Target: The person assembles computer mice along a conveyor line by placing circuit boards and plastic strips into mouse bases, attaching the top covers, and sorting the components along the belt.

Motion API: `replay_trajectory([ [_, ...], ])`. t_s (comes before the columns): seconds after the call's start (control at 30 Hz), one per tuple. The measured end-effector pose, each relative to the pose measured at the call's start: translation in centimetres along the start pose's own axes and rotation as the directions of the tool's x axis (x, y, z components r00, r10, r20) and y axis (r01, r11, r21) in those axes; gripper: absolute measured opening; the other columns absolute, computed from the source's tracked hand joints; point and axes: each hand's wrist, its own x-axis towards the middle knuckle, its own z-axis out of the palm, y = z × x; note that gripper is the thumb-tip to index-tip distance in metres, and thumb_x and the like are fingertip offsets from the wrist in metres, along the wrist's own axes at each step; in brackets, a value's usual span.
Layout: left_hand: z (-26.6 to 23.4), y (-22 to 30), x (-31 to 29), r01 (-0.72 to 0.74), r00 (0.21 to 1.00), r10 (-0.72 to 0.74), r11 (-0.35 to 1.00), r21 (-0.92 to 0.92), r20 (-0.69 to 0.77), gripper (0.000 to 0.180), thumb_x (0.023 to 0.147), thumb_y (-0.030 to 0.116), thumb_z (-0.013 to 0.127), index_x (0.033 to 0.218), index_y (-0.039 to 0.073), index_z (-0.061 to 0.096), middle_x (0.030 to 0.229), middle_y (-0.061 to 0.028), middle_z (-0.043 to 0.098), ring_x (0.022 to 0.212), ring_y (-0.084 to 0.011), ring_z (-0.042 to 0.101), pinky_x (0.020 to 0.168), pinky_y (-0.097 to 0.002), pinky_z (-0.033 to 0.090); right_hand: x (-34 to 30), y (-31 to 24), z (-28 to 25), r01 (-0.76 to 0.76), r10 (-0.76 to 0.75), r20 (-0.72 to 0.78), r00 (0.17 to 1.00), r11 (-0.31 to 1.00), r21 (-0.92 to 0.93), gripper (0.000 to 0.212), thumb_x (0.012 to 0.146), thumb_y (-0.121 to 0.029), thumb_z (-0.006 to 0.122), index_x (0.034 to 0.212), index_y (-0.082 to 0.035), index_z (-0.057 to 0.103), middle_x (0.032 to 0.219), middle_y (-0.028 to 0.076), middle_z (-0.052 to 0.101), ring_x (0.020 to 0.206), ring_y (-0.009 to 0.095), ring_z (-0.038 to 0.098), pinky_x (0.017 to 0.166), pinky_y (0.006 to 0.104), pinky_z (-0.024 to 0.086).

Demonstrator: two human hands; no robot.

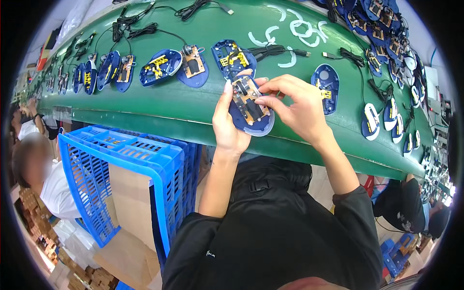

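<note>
In my left hand (228, 126) lies a blue computer mouse base (238, 119) with a tan circuit board (247, 99) and black parts on it. My left fingers wrap round its side and underneath. A pale curved strip (261, 129) lies along the rounded end of the base. My right hand (296, 99) is closed in a pinch at the board's right edge; what lies between its fingertips is hidden. Just behind my hands is a blue mouse top shell (227, 54) with yellow parts. Another blue shell (330, 99) with a yellow piece rests to the right.
The green conveyor belt (174, 108) carries opened mice (162, 67), coiled black cables (270, 51) and several pale curved strips (304, 30). More mice are heaped at the far right (382, 19). A blue crate (121, 145) with cardboard stands left of me. Other people are at both sides.
</note>
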Motion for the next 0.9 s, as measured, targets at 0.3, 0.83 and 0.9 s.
replay_trajectory([
  [0.3, 0.5, 1.1, 0.5, -0.022, 0.999, 0.026, 0.996, 0.083, -0.042, 0.047, 0.105, 0.034, 0.032, 0.133, -0.001, 0.047, 0.113, -0.0178, 0.064, 0.096, -0.0235, 0.066, 0.082, -0.0367, 0.057, 1.4, 0.7, -0.2, 0.305, -0.319, 0.006, 0.948, 0.899, -0.314, 0.015, 0.071, 0.0, 0.074, 0.085, -0.002, 0.068, 0.081, 0.008, 0.067, 0.077, 0.024, 0.067, 0.067, 0.0342, 0.055],
  [0.83, -0.3, 4.0, 1.4, -0.052, 0.999, 0.053, 0.999, 0.007, -0.015, 0.047, 0.104, 0.033, 0.035, 0.129, -0.002, 0.052, 0.112, -0.0171, 0.065, 0.099, -0.0238, 0.065, 0.087, -0.0369, 0.054, 3.3, 0.7, 2.9, 0.076, -0.074, -0.062, 0.995, 0.996, 0.04, 0.023, 0.074, -0.007, 0.08, 0.092, -0.001, 0.068, 0.08, 0.007, 0.064, 0.068, 0.017, 0.063, 0.061, 0.0286, 0.051],
  [0.9, -0.5, 4.2, 1.4, -0.052, 0.997, 0.055, 0.997, 0.05, -0.05, 0.047, 0.103, 0.033, 0.035, 0.129, -0.002, 0.052, 0.111, -0.0165, 0.066, 0.098, -0.0235, 0.065, 0.086, -0.0369, 0.054, 3.4, 1.0, 3.1, 0.187, -0.191, -0.021, 0.981, 0.973, -0.135, 0.023, 0.074, -0.008, 0.08, 0.092, -0.002, 0.068, 0.078, 0.007, 0.062, 0.068, 0.018, 0.065, 0.06, 0.0289, 0.052],
])
